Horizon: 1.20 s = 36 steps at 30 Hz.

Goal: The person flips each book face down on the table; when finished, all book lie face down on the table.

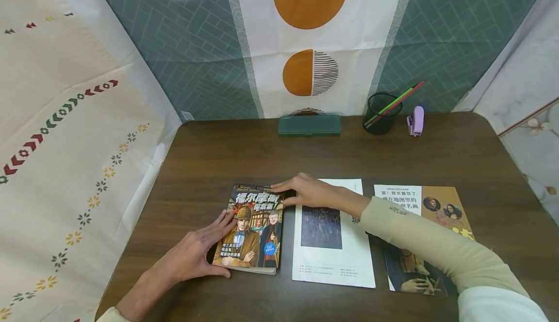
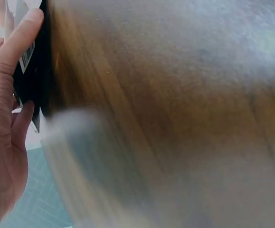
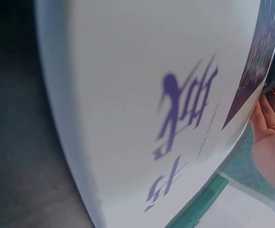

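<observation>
Here, seen from the head camera, a dark wooden table fills the middle of the frame, with patterned cloth hanging at the far left and behind it. In the lower left, the left hand lies flat on the table, fingers straight and close together, their tips touching the left edge of an illustrated comic book that lies face up just left of centre. In the left wrist view, this hand shows at the left edge, thumb and fingers resting along the book's dark edge; the rest is blurred. At the book's upper right corner, near the centre of the frame, the right hand rests with fingers extended over the top edge, its sleeved forearm running down to the lower right. Whether its thumb curls under the cover cannot be told. Just right of the comic lies a white booklet, which the right wrist view shows close up with purple characters. Further right lies an orange and white book, partly under the forearm. Along the table's far edge, in the upper middle, sit a green pencil case, a black mesh pen cup and a lilac stapler.
</observation>
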### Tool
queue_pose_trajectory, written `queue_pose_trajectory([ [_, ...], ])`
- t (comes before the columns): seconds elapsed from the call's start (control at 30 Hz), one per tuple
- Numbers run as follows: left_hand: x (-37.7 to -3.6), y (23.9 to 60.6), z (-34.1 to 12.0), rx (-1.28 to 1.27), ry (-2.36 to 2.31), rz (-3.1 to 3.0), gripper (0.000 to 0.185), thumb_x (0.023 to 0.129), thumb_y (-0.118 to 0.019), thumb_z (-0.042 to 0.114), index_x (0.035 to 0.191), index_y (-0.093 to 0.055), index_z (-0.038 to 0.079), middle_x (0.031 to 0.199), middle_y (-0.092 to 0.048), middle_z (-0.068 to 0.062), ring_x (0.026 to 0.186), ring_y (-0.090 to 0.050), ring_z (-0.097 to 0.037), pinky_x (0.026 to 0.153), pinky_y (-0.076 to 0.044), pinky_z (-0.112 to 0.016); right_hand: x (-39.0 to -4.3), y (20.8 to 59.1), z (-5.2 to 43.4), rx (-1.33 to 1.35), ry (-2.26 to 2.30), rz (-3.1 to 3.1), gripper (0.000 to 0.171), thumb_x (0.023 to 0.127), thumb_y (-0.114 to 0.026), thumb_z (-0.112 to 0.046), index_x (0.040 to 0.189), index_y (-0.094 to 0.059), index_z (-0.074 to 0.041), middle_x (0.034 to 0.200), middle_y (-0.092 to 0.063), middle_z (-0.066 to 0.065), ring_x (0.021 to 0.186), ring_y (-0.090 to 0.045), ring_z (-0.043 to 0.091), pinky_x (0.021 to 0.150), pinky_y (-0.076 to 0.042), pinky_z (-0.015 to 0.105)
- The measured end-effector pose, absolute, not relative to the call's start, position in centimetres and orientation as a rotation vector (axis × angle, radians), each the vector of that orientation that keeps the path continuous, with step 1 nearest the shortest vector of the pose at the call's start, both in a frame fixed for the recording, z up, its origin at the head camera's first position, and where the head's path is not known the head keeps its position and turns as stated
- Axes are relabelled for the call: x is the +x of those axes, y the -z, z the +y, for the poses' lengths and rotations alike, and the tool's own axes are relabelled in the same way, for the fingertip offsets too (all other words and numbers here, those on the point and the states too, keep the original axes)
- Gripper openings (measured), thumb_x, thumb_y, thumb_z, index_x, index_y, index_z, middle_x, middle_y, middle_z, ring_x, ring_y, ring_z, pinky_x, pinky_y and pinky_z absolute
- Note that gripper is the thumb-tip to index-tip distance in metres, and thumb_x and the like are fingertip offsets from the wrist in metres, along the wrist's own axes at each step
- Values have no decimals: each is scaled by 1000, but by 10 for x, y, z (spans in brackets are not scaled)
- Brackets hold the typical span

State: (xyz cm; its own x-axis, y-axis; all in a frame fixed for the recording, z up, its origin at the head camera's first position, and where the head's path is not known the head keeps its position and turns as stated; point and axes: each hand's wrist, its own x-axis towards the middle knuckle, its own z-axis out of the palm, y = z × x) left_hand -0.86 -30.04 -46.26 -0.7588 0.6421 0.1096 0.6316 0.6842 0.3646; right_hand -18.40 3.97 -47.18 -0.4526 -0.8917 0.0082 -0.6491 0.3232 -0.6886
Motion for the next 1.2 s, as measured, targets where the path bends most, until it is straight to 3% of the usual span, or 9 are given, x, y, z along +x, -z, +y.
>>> queue_pose_trajectory([
  [0.2,-11,459,-299,1132,-557,2875,109,78,-88,64,158,-48,1,165,-41,-20,146,-47,-39,91,-61,-50,-184,472,40,-1392,878,2229,55,99,-78,-21,149,-61,-6,154,-56,10,42,-24,4,53,-36,21],
  [0.33,-13,457,-299,1224,-532,2930,101,77,-89,64,150,-58,1,156,-54,-18,138,-57,-37,85,-63,-46,-185,471,40,-1412,861,2240,57,97,-80,-21,148,-61,-5,154,-56,11,43,-24,3,53,-36,21],
  [0.47,-14,455,-300,1300,-510,2993,91,79,-87,65,143,-66,4,145,-64,-14,127,-66,-32,72,-64,-38,-184,471,40,-1410,837,2251,61,94,-83,-19,149,-60,-6,155,-55,11,42,-27,3,54,-37,20],
  [0.57,-14,452,-300,1347,-514,3020,85,84,-82,67,140,-70,5,142,-67,-12,123,-69,-29,59,-57,-25,-184,470,40,-1405,824,2251,65,93,-85,-17,151,-59,-6,156,-54,11,40,-32,2,54,-39,19],
  [0.63,-15,451,-299,1389,-523,3041,81,88,-77,68,138,-71,6,140,-68,-11,120,-71,-27,56,-55,-22,-183,470,39,-1408,812,2257,66,92,-85,-16,152,-58,-6,157,-54,11,40,-33,1,54,-40,18],
  [0.73,-17,448,-299,1462,-542,3081,76,91,-73,68,136,-73,6,136,-71,-10,114,-74,-26,55,-57,-26,-181,471,38,-1420,803,2278,65,93,-85,-15,151,-59,-6,156,-55,11,41,-30,1,54,-39,18],
  [1.0,-20,437,-298,1536,-631,3135,66,86,-84,55,132,-76,8,130,-74,-5,108,-76,-22,63,-63,-37,-176,473,39,-1448,813,2315,54,98,-79,-10,149,-61,-4,155,-56,12,43,-28,2,53,-37,20],
  [1.2,-23,429,-297,1598,-646,3160,56,99,-71,55,129,-78,8,124,-77,-5,102,-78,-23,63,-63,-39,-175,474,40,-1483,813,2307,48,103,-71,-9,150,-60,-3,156,-54,13,43,-30,2,53,-38,20],
])
